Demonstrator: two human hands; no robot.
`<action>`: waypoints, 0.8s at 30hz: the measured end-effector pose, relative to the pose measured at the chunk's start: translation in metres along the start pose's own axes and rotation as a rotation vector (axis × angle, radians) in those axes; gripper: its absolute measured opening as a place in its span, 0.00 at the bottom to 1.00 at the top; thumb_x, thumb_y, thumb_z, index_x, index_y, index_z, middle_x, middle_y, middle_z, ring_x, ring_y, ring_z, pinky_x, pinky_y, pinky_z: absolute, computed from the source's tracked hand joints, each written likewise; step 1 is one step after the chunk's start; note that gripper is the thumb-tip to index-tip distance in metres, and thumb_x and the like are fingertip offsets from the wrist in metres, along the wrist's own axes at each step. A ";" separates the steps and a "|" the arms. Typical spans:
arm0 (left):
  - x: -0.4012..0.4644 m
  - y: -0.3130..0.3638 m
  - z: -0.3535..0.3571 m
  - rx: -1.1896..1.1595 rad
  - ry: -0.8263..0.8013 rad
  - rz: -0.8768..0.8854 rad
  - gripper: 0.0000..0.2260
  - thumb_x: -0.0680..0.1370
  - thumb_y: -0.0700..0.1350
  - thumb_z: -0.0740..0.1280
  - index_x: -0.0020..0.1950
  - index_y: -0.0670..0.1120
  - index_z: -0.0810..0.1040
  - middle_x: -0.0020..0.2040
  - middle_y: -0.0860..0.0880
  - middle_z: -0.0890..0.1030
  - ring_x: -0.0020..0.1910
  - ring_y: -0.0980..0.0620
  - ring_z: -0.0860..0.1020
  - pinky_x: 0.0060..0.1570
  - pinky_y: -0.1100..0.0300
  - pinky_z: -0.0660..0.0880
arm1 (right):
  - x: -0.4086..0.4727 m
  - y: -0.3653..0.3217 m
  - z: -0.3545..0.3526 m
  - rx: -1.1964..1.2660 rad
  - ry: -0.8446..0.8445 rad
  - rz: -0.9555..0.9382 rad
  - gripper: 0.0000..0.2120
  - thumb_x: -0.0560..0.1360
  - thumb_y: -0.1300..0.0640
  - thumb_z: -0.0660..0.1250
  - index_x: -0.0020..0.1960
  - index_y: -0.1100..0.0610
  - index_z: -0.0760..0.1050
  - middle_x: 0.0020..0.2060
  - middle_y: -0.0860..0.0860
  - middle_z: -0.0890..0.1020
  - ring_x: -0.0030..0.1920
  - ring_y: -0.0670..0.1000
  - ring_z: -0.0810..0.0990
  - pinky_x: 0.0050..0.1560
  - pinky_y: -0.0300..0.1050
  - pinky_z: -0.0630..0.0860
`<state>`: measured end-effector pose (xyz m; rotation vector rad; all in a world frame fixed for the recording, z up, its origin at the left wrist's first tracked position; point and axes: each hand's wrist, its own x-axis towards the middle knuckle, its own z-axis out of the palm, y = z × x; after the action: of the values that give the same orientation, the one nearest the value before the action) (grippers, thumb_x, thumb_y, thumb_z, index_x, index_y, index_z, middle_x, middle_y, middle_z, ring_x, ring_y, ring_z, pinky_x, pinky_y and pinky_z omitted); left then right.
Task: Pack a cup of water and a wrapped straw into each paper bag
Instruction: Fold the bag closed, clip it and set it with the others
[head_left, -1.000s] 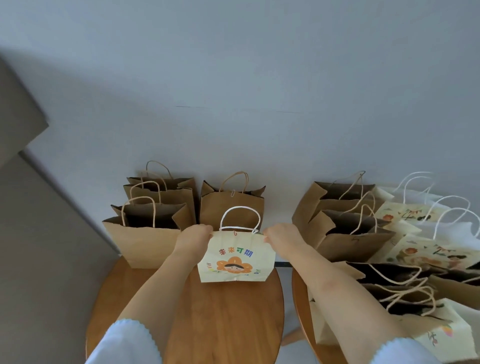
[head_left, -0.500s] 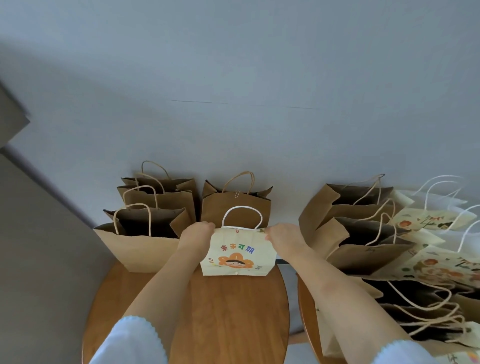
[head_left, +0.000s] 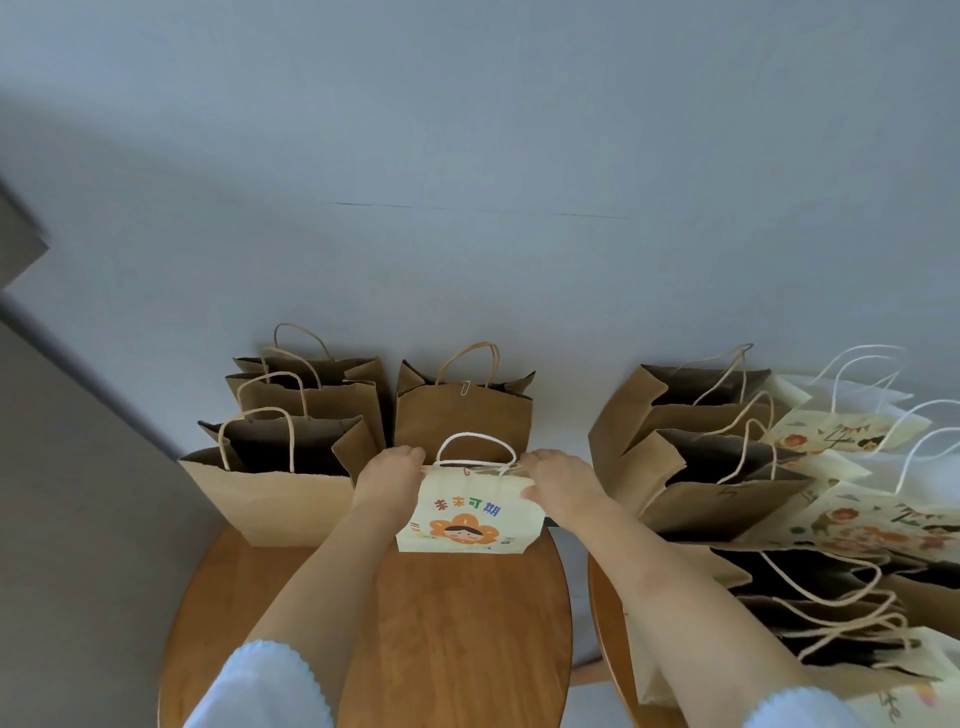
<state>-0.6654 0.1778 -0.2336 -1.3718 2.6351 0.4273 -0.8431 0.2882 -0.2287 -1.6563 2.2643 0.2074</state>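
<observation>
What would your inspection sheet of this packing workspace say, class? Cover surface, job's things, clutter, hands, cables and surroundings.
Surface: round wooden table; second wooden table to its right.
Job's things: cream printed bag upright at the centre; four brown paper bags stand behind and left of it; no cup or straw seen.
Clutter: pile of brown and printed bags on the second table, some leaning or lying.
Hands: left hand and right hand grip the cream bag's top edge.
Cables: nothing seen.
Surroundings: plain grey wall behind.
</observation>
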 end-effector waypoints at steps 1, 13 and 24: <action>-0.002 0.002 -0.002 -0.006 0.014 0.006 0.14 0.80 0.44 0.63 0.66 0.48 0.71 0.61 0.50 0.76 0.58 0.52 0.75 0.56 0.62 0.74 | -0.002 0.000 -0.002 -0.002 -0.003 -0.005 0.22 0.78 0.52 0.63 0.70 0.56 0.66 0.65 0.54 0.73 0.64 0.54 0.72 0.60 0.48 0.71; -0.070 0.011 -0.037 0.093 0.125 0.031 0.21 0.82 0.51 0.58 0.74 0.47 0.63 0.74 0.49 0.65 0.74 0.50 0.61 0.71 0.58 0.61 | -0.064 -0.010 -0.036 -0.044 0.121 -0.032 0.21 0.79 0.50 0.62 0.69 0.57 0.66 0.64 0.54 0.74 0.63 0.54 0.73 0.60 0.47 0.71; -0.180 0.013 -0.051 0.081 0.236 -0.040 0.25 0.83 0.57 0.49 0.77 0.47 0.58 0.78 0.49 0.57 0.77 0.50 0.52 0.74 0.55 0.51 | -0.131 -0.074 -0.048 -0.058 0.271 -0.208 0.24 0.81 0.46 0.54 0.72 0.58 0.63 0.70 0.53 0.69 0.71 0.54 0.66 0.72 0.51 0.59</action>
<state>-0.5722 0.3086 -0.1379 -1.5319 2.7663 0.1603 -0.7463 0.3681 -0.1337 -2.0442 2.2667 -0.0022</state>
